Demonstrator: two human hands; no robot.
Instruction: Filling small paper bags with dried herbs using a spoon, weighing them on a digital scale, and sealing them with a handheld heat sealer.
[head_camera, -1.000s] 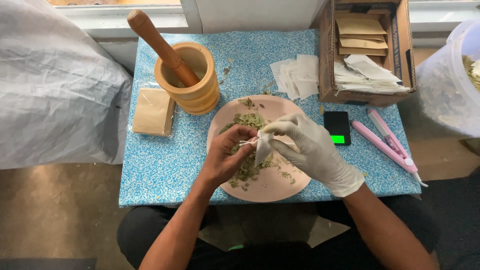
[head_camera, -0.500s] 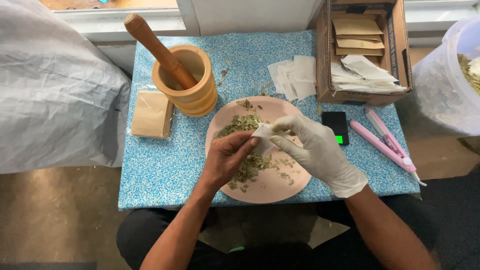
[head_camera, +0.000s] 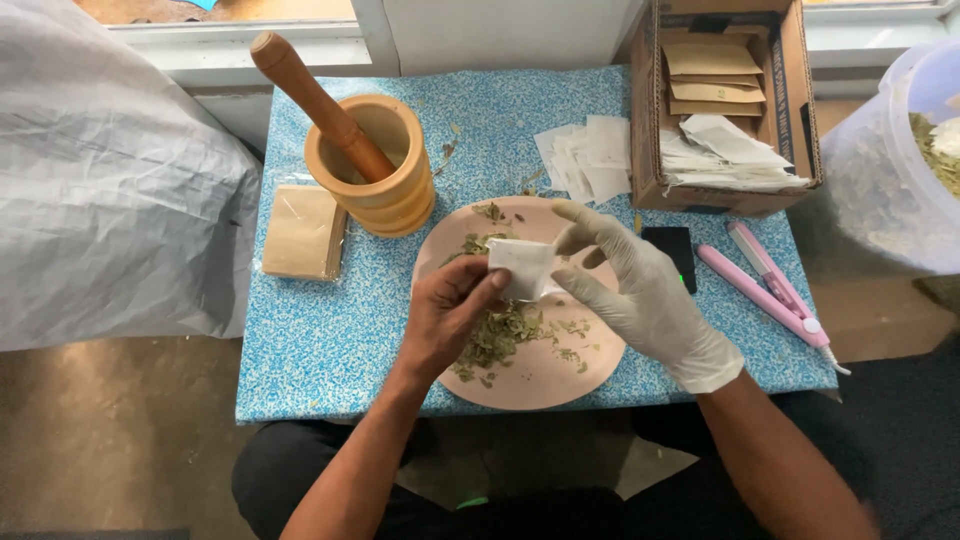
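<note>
Pinching a small white paper sachet between both hands above the pink plate, near the plate's centre. Left hand, bare, closed on the sachet's left edge with thumb and fingertips, grip narrow and holding paper. Right hand, in a white glove, closed on the sachet's right side, index finger stretched toward 11 o'clock, grip likewise on the sachet. Dried green leaf crumbs heaped on the plate just under the hands, more scattered toward 12 o'clock. Wooden mortar at 10 o'clock from the plate, wooden pestle leaning in it, handle toward 10 o'clock. Stack of tan packets at 9 o'clock from the mortar. Loose white sachets at 12 o'clock from the plate, beside a cardboard box holding brown envelopes and more white papers. Black phone just at 3 o'clock of the gloved hand, then a pink heat sealer further out. All on a blue speckled worktop. Clear plastic tub at the far 3 o'clock edge.
</note>
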